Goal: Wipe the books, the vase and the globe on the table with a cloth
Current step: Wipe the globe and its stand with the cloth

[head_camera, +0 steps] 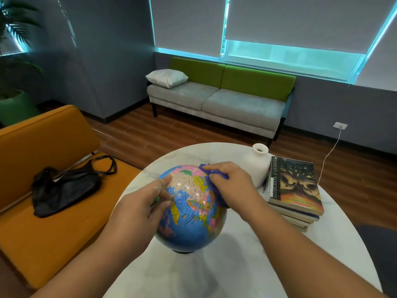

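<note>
1. Two hands work the globe (191,211), which stands at the near middle of the round table (236,265). The right hand (227,179) is closed on a blue cloth (211,183) pressed to the upper right of the sphere; the left hand (139,203) braces the left side, fingers spread.
2. Best done, I judge, in overlapping strokes — turning the ball under the cloth, left hand steadying.
3. The globe's axis runs roughly upright, tilted slightly — dark base down.
</note>
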